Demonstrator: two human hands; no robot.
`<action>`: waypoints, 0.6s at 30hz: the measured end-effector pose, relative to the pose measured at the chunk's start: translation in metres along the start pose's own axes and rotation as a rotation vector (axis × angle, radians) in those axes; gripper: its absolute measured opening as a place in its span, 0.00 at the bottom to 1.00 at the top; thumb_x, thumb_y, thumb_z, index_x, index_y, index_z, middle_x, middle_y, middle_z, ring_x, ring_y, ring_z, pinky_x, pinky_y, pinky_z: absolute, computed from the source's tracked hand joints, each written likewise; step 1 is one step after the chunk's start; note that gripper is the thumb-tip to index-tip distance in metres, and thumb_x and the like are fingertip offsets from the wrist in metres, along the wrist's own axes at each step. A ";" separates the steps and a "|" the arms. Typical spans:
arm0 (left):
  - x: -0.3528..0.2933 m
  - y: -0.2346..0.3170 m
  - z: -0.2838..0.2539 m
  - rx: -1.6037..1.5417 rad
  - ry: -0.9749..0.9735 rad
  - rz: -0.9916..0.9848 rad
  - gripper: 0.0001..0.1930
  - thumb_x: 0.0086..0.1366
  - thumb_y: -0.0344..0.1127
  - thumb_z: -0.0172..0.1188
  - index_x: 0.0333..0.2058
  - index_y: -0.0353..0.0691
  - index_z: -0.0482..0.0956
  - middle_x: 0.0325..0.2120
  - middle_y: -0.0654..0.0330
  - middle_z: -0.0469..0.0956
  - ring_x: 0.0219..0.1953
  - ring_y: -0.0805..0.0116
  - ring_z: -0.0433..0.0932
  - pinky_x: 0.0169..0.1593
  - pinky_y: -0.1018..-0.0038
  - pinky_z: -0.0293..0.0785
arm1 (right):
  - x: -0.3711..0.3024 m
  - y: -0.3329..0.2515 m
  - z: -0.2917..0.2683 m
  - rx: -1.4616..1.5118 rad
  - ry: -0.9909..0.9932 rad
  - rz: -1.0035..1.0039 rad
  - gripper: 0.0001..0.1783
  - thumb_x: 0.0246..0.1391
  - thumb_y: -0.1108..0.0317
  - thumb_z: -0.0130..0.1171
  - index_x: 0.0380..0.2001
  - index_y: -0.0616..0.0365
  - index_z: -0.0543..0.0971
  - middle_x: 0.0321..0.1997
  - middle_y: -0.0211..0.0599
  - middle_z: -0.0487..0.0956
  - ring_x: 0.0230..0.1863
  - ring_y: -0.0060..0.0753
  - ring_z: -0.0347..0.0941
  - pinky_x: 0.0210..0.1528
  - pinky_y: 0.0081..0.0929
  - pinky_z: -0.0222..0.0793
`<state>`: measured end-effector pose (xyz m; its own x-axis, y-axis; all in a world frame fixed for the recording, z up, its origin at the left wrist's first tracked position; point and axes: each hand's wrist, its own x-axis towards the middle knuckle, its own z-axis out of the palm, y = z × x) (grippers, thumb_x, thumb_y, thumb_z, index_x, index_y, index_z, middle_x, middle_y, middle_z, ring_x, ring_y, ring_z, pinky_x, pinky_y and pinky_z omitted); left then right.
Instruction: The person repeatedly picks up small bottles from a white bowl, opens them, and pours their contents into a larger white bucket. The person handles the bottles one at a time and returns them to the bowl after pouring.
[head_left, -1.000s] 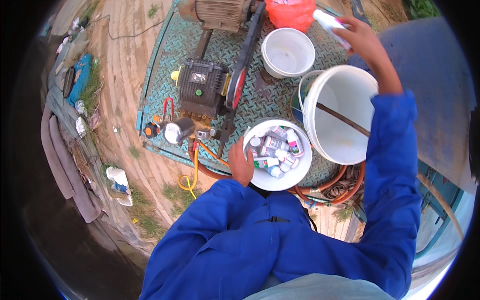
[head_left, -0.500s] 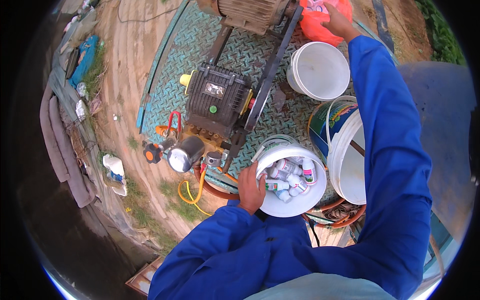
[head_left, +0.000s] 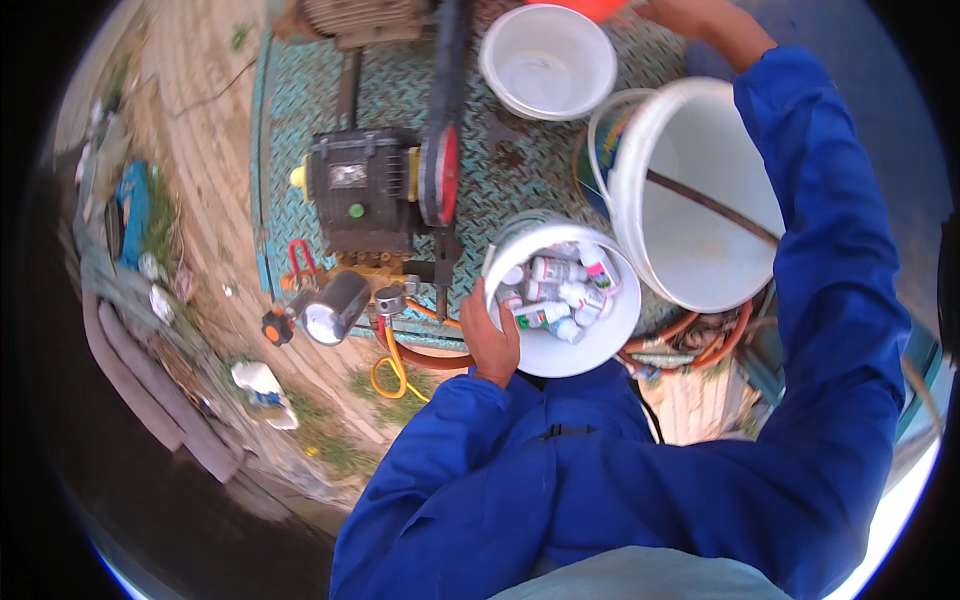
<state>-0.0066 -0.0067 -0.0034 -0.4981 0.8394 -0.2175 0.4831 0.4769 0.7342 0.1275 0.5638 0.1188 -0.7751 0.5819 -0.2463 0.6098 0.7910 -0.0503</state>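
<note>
My left hand (head_left: 491,335) grips the near-left rim of a white bucket (head_left: 555,358), thumb inside the wall. In that bucket lie several small white plastic bottles (head_left: 558,271), some with pink or green labels, tumbled together. My right arm stretches far forward, and my right hand (head_left: 697,18) is at the top edge of the picture beside an orange-red plastic bag (head_left: 590,8). Its fingertips are cut off or blurred, so whether they hold the bag cannot be made out. Only the bag's lower edge shows.
A larger white-rimmed bucket (head_left: 629,190) with a stick (head_left: 712,208) stands to the right, and a white tub (head_left: 548,62) beyond it. A pump (head_left: 365,195) with a belt wheel sits left on the teal tread-plate deck (head_left: 500,180). Orange hose (head_left: 735,340) coils near the edge.
The view has swung, shifting the deck, tub and bag left and upward in the picture. The bag has mostly slipped out of view. My left hand keeps its hold on the bucket rim.
</note>
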 end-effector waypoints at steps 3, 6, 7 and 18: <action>-0.001 0.003 0.000 0.033 0.011 0.006 0.31 0.77 0.31 0.61 0.73 0.27 0.66 0.56 0.36 0.74 0.58 0.31 0.74 0.65 0.47 0.70 | -0.090 -0.031 -0.066 0.248 0.238 0.107 0.13 0.58 0.65 0.64 0.41 0.59 0.91 0.43 0.55 0.90 0.48 0.59 0.87 0.54 0.53 0.81; 0.000 0.005 0.001 0.003 0.015 0.009 0.30 0.77 0.30 0.61 0.73 0.26 0.66 0.57 0.37 0.73 0.59 0.33 0.75 0.65 0.48 0.71 | -0.172 -0.037 -0.099 0.471 -0.113 0.309 0.13 0.57 0.65 0.68 0.41 0.59 0.91 0.42 0.52 0.89 0.48 0.58 0.87 0.54 0.52 0.82; 0.000 0.005 0.001 0.009 0.020 0.015 0.30 0.77 0.30 0.61 0.73 0.26 0.66 0.57 0.37 0.73 0.59 0.34 0.75 0.65 0.48 0.71 | -0.193 -0.042 -0.082 0.501 -0.178 0.265 0.14 0.58 0.65 0.70 0.45 0.59 0.90 0.44 0.50 0.89 0.48 0.58 0.86 0.54 0.50 0.81; -0.002 0.007 0.001 0.034 0.013 -0.017 0.30 0.77 0.28 0.61 0.74 0.27 0.65 0.65 0.36 0.71 0.68 0.34 0.72 0.72 0.50 0.68 | -0.117 -0.009 0.335 0.301 -0.055 0.484 0.13 0.63 0.62 0.70 0.48 0.53 0.92 0.54 0.45 0.90 0.54 0.57 0.86 0.61 0.54 0.82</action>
<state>-0.0008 -0.0047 0.0017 -0.5157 0.8278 -0.2207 0.4985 0.4994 0.7086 0.2680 0.4254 -0.1766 -0.3908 0.8475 -0.3592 0.9197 0.3431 -0.1911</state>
